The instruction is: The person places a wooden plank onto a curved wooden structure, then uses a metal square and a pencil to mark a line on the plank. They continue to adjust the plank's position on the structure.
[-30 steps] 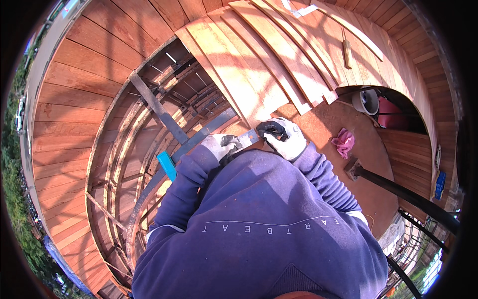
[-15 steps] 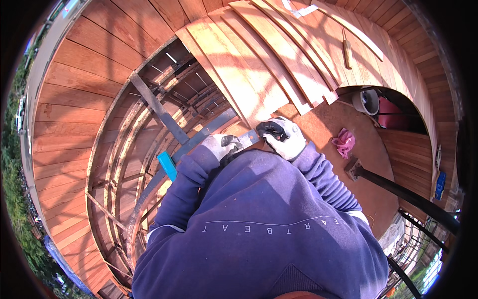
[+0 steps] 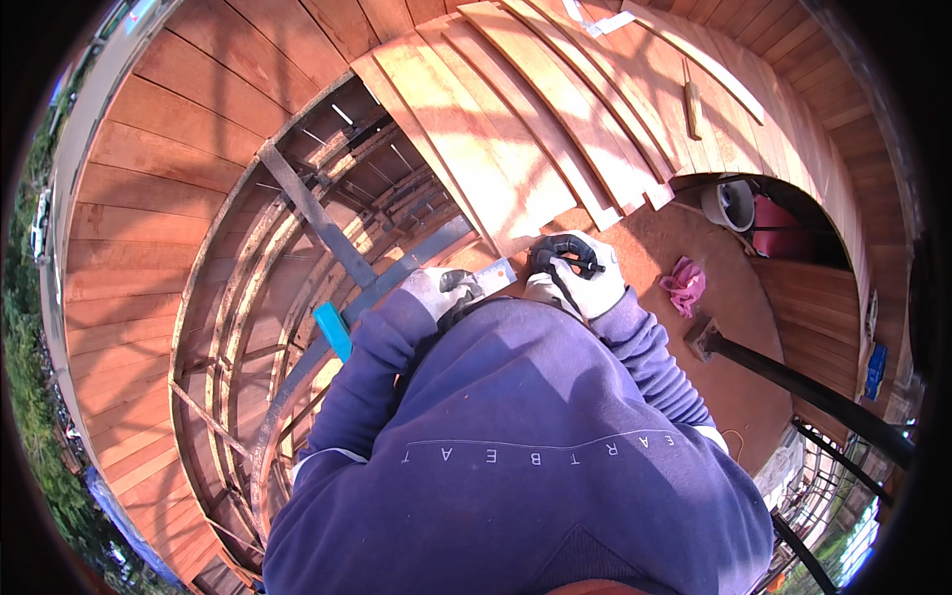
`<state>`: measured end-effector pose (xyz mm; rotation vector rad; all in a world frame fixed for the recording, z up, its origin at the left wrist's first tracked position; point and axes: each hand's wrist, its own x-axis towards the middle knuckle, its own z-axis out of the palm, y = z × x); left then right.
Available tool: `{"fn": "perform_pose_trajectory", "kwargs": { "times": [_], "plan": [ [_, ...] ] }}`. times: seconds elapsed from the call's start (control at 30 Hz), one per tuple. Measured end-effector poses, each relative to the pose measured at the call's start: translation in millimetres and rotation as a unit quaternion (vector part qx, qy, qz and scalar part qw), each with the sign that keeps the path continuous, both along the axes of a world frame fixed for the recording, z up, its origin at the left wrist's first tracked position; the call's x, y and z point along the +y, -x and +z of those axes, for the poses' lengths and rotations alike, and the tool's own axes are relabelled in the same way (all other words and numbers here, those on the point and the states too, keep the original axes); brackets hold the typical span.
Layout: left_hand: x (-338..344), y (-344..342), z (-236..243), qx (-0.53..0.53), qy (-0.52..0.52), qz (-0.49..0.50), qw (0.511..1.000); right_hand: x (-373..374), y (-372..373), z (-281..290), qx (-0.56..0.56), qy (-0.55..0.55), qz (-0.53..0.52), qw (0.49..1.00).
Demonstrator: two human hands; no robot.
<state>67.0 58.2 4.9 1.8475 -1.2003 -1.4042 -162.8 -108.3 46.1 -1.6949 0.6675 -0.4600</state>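
L hand [image 3: 441, 291], gloved, pins the metal ruler [image 3: 493, 277] flat on the board end [image 3: 516, 243]. R hand [image 3: 575, 278], just right of ruler, is clenched round a dark tool [image 3: 555, 260]. Advise firm ruler pressure, tool tight to its edge.

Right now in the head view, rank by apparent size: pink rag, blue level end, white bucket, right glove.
1. right glove, though it is nearest the camera
2. white bucket and pink rag look about alike; not ranking them
3. blue level end, smallest
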Motion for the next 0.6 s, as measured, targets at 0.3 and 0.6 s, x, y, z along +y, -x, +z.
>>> {"fn": "perform_pose_trajectory", "kwargs": {
  "times": [0.3, 0.6],
  "plan": [
    [2.9, -38.6, 105.4, 0.257, 0.048, 0.222, 0.939, 1.7, 34.7, -11.2, -0.001, -0.101, -0.121, 0.987],
    [-50.5, -40.7, 169.4, 0.380, 0.376, 0.329, 0.778, 9.5, 0.4, 43.9, -0.004, 0.126, 0.091, 0.988]
  ]
}}
